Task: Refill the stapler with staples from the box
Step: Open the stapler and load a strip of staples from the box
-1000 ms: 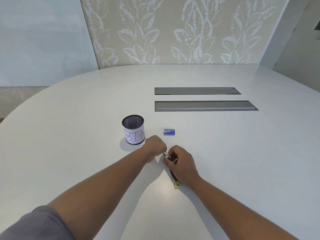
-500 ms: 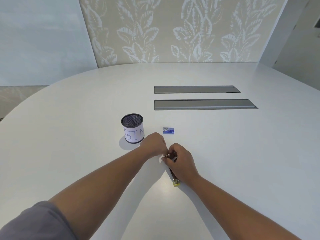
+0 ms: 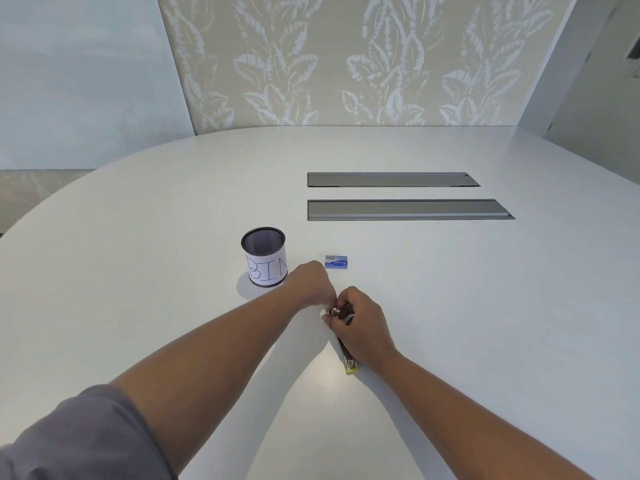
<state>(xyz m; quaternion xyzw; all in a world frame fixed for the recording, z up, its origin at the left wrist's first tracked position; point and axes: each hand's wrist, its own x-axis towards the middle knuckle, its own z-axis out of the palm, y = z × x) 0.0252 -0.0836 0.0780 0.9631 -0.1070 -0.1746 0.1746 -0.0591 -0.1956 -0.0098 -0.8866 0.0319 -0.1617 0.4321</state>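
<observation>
Head view: a slim stapler (image 3: 347,356) is seen lying on the white worktop (image 3: 450,306), its metal channel and yellow rear end exposed. It is gripped by the curled fingers of the right hand (image 3: 360,323). The left hand (image 3: 311,284) is curled at its front end; what is pinched cannot be told. A small blue staple box (image 3: 336,262) is set just beyond, beside a mesh cup (image 3: 265,256) labelled "BIN".

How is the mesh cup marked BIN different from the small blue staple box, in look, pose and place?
The mesh cup is a tall round cylinder standing upright; the staple box is a low flat rectangle lying down. The mesh cup is black with a white paper band; the staple box is blue. The mesh cup stands beyond the left hand; the staple box lies to its right. Both rest untouched on the white table.
</observation>
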